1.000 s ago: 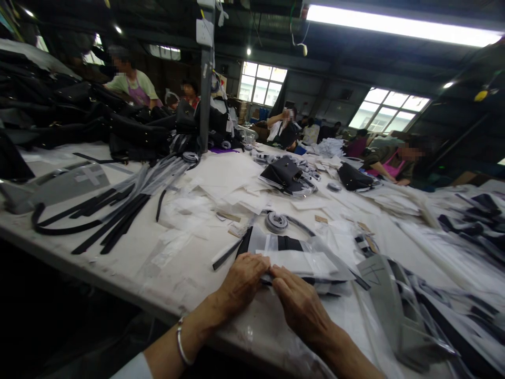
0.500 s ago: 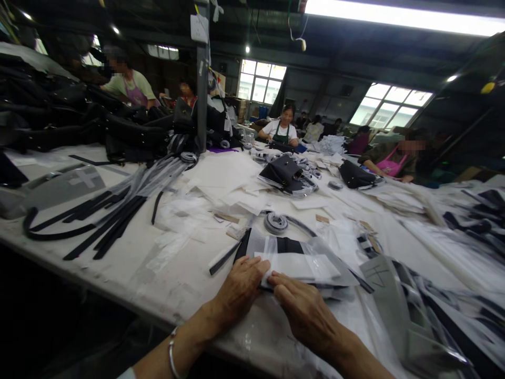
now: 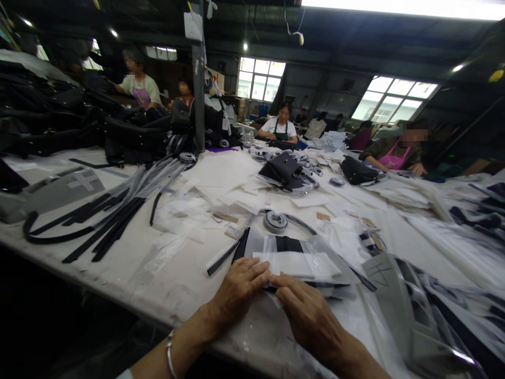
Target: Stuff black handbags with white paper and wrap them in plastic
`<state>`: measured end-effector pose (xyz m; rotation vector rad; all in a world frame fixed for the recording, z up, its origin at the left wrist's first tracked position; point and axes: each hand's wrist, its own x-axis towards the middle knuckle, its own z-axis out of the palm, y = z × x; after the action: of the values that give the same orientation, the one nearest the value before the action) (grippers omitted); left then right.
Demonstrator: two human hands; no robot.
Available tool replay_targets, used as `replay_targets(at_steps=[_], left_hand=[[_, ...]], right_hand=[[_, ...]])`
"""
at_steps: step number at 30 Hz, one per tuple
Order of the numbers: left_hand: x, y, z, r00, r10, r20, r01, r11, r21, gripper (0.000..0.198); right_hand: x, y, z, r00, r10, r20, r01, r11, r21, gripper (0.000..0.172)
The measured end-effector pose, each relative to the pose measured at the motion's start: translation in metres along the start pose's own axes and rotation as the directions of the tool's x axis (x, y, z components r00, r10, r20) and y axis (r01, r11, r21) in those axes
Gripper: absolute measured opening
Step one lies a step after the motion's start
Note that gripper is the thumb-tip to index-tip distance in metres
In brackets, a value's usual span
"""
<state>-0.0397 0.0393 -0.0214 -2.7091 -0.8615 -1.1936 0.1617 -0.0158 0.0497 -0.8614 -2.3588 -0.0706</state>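
Note:
A flat black bag (image 3: 284, 243), partly covered by translucent film and a folded white sheet (image 3: 300, 265), lies before me on the table. My left hand (image 3: 239, 289) has its fingers closed over the bag's near left edge, and its thumb is mostly hidden. Beside it, my right hand (image 3: 310, 310) is closed at the same edge, fingers bent and pressed together on the wrapping. The fingertips of both hands almost meet. Just behind the bag sits a wrapped coiled strap (image 3: 275, 221), with one length curving to the right.
Black straps (image 3: 118, 226) in film spread on the left, below a heap of black bags (image 3: 134, 134). A grey post (image 3: 198, 95) rises behind them. On the right lies a grey panel (image 3: 389, 295). Another black bag (image 3: 282, 171) and co-workers are farther back.
Both hands stay at the bag's near edge with hardly any shift. My view has tilted slightly. At the right, a co-worker's hand has come into sight over the table.

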Motion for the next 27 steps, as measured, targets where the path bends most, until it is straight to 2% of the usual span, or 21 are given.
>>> replay_targets(at_steps=[5,8,11,15,18,20,22,25,27], left_hand=[[0.002,0.001,-0.003,1.0,-0.016,-0.025,0.015,0.999,-0.046,0.026],[0.001,0.0,-0.003,1.0,-0.006,0.005,0.006,0.998,-0.062,0.027],[-0.002,-0.002,-0.001,0.999,0.007,0.04,-0.007,1.0,-0.009,0.024],[-0.002,-0.004,-0.001,0.997,0.068,0.04,-0.071,0.995,0.077,0.024],[0.001,0.0,-0.008,0.996,0.077,0.04,-0.08,0.994,0.08,0.023],[0.004,0.005,-0.013,0.998,0.008,0.069,-0.009,1.0,0.021,0.018],[0.007,0.012,-0.014,0.992,-0.105,0.073,0.11,0.992,-0.066,0.012],[0.01,0.021,-0.003,0.958,-0.286,-0.031,0.279,0.949,-0.15,0.013],[0.012,0.025,0.007,0.925,-0.366,-0.103,0.348,0.924,-0.158,0.006]], right_hand=[[0.003,0.002,0.004,0.994,0.059,0.089,-0.061,0.998,0.014,0.023],[0.001,0.006,0.005,0.982,0.058,0.178,-0.063,0.998,0.027,0.025],[0.0,0.01,0.004,0.972,0.079,0.22,-0.087,0.996,0.026,0.026],[0.009,0.018,0.002,0.94,0.239,0.243,-0.252,0.967,0.025,0.019],[0.028,0.027,0.0,0.867,0.403,0.293,-0.43,0.902,0.032,0.02],[0.042,0.034,0.0,0.808,0.472,0.353,-0.518,0.855,0.041,0.024],[0.052,0.041,0.002,0.778,0.498,0.382,-0.548,0.836,0.025,0.024],[0.058,0.051,0.007,0.76,0.526,0.382,-0.565,0.825,-0.012,0.019],[0.057,0.057,0.01,0.716,0.562,0.415,-0.63,0.776,0.037,0.017]])
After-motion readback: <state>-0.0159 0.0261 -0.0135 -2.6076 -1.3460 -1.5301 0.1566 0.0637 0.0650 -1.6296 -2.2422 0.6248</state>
